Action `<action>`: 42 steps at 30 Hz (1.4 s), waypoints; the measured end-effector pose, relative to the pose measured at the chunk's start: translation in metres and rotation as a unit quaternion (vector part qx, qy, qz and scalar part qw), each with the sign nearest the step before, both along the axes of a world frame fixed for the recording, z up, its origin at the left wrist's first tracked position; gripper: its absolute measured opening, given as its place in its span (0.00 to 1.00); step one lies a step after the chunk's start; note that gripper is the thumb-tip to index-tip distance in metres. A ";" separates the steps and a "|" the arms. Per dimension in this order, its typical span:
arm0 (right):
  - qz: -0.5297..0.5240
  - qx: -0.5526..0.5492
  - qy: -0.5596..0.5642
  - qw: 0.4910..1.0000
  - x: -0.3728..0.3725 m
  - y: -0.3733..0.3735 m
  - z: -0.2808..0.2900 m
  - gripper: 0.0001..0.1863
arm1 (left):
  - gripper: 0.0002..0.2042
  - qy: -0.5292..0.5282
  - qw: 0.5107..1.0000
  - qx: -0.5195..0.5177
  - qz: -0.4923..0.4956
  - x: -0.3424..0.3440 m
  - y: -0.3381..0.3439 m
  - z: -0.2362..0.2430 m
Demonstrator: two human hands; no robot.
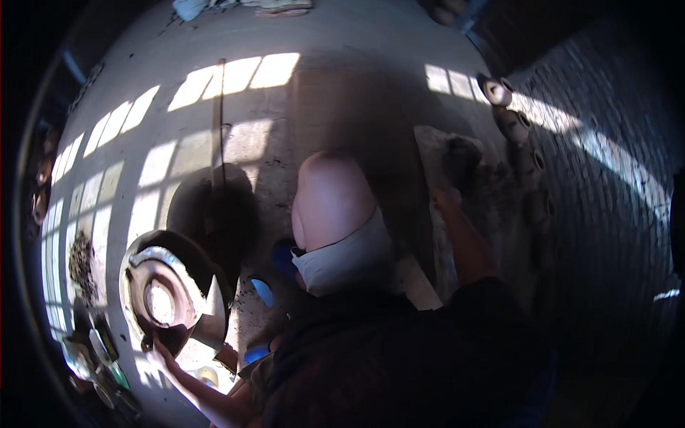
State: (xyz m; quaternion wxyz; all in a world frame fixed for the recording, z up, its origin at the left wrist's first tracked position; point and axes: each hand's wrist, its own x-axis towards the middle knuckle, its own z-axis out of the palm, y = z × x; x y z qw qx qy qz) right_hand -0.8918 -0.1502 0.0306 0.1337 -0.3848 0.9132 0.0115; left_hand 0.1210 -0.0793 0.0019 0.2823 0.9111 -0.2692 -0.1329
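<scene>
Nearest the lens: dark cloth of the wearer's shirt (399, 349), soft-folded. Far left, a heap of coarse dark crumbs (82, 264) on smooth grey floor (285, 36) barred with window light. Next, a round clay-like vessel (160, 299), low beside the wearer's left leg: pale uneven rim, brown inner wall in concentric rings, bright centre. Its mouth faces up, toward the camera; near-circular from above, so a long axis cannot be read. Left hand (163, 355) at its near edge, by a dark patch; cannot tell whether the fingers grip. Beyond, a thin upright rod (220, 107). Centre: bare bent knee (335, 192), pale matte cloth at the thigh. Right hand (446, 200), blurred, near a dark rough lump (462, 157); grip cannot be told. Right: rounded pots (515, 125) lined along a coursed brick wall (606, 107).
</scene>
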 end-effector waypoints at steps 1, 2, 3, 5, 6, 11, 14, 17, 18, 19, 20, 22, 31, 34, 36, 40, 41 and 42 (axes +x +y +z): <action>0.102 0.141 0.130 0.976 -0.036 0.024 -0.013 0.14 | 0.29 -0.011 0.999 -0.025 -0.029 0.014 0.004 -0.003; 0.125 0.200 0.192 0.953 -0.066 0.050 -0.023 0.14 | 0.29 -0.020 0.999 -0.018 -0.036 0.012 0.001 -0.004; 0.099 0.172 0.216 0.956 -0.077 0.069 -0.029 0.13 | 0.29 -0.035 0.999 -0.011 -0.034 0.007 -0.001 0.000; 0.077 0.178 0.258 0.946 -0.133 0.117 -0.014 0.13 | 0.29 -0.046 0.998 -0.013 -0.046 -0.018 -0.022 -0.007; 0.083 0.218 0.271 0.934 -0.165 0.144 -0.001 0.14 | 0.29 -0.038 0.997 -0.015 -0.061 -0.040 -0.041 -0.020; -0.201 0.035 0.216 0.955 -0.137 0.105 0.037 0.25 | 0.30 -0.116 0.992 -0.016 -0.043 -0.038 -0.023 0.030; -0.196 0.081 0.193 0.958 -0.180 0.114 0.045 0.21 | 0.30 -0.112 0.991 -0.033 -0.063 -0.068 -0.040 0.024; -0.176 0.095 0.248 0.948 -0.200 0.108 0.025 0.19 | 0.30 -0.120 0.988 -0.064 -0.076 -0.086 -0.039 0.024; -0.169 0.100 0.251 0.948 -0.209 0.107 0.025 0.18 | 0.31 -0.119 0.986 -0.075 -0.086 -0.093 -0.041 0.021; -0.159 0.104 0.254 0.948 -0.216 0.104 0.027 0.18 | 0.31 -0.119 0.984 -0.090 -0.094 -0.098 -0.041 0.018; -0.132 0.136 0.259 0.947 -0.224 0.104 0.029 0.18 | 0.31 -0.122 0.981 -0.108 -0.103 -0.102 -0.042 0.016; 0.063 0.332 0.212 0.917 -0.165 0.056 0.025 0.18 | 0.31 -0.166 0.969 -0.147 -0.105 -0.088 -0.009 0.036; -0.047 0.032 0.096 0.994 -0.190 0.043 -0.013 0.22 | 0.39 -0.223 0.893 -0.275 -0.278 -0.184 -0.042 0.082; -0.170 -0.264 -0.216 0.924 -0.166 0.000 -0.001 0.24 | 0.47 -0.201 0.931 -0.198 -0.232 -0.214 -0.026 0.144; -0.146 -0.341 -0.369 0.852 -0.127 -0.038 0.012 0.26 | 0.46 -0.186 0.957 -0.152 -0.165 -0.254 -0.028 0.183; 0.151 -0.322 -0.470 0.808 0.064 -0.123 0.110 0.27 | 0.25 0.049 0.881 -0.469 -0.035 -0.228 -0.013 0.130; 0.229 -0.330 -0.470 0.786 0.093 -0.141 0.127 0.26 | 0.20 0.093 0.844 -0.526 -0.053 -0.231 -0.021 0.114; 0.303 -0.335 -0.462 0.763 0.119 -0.157 0.143 0.25 | 0.19 0.047 0.872 -0.483 -0.067 -0.250 -0.027 0.110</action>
